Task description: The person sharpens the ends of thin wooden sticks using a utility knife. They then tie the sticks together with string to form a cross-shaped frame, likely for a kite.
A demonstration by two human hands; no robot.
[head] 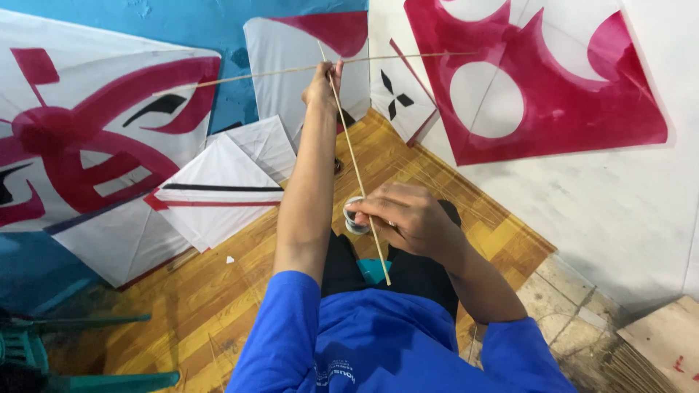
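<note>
Head view, looking down past a blue shirt (378,342). Left hand (322,84) raised at upper centre of frame, fingers closed around the crossing of two thin bamboo sticks: a long stick (357,171) running diagonally from that hand down to centre frame, and a cross stick (240,76) running left-right across the upper frame, slightly bowed. Right hand (404,218) at centre frame, fingers pinched on the long stick's lower part, with a small spool (354,216) of tape or thread just beside the fingertips; cannot tell if the hand grips the spool too. Hands well apart, both on the same long stick. Lower tip of the long stick ends over the dark lap, near a small teal patch.

Around: big white-and-red kite (95,138) leaning at left against a blue wall, smaller white kites (218,193) stacked on the wood-pattern floor (204,298) left of centre, another red-and-white kite (539,80) on the white wall at upper right. Bundle of thin sticks (641,367) at lower right corner. Green stool (44,356) at lower left.
</note>
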